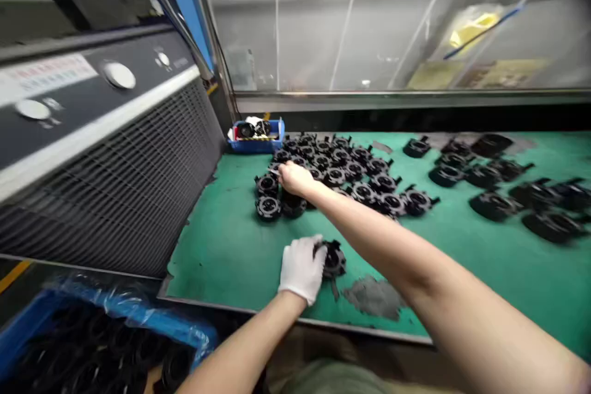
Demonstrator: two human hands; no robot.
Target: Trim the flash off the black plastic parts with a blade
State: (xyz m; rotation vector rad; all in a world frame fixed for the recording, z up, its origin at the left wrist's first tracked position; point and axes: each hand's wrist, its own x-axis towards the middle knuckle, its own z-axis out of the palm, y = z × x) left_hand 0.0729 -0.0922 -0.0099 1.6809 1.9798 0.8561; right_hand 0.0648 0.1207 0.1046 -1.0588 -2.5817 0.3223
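Observation:
My left hand (301, 268), in a white glove, is closed around a black round plastic part (333, 258) near the front edge of the green mat (221, 246). My right hand (294, 177), bare, reaches forward to the left end of a group of black round parts (351, 172) laid in rows on the mat. Its fingers are curled over the parts there, and what they hold, if anything, is hidden. Two black parts (268, 197) stand just left of that hand.
A grey machine with a grille (115, 184) and round buttons stands at the left. A small blue bin (256, 135) sits at the mat's back left. More black parts (508, 184) lie at right. A blue crate (92, 345) with black rings is lower left. A clear panel (369, 43) stands behind.

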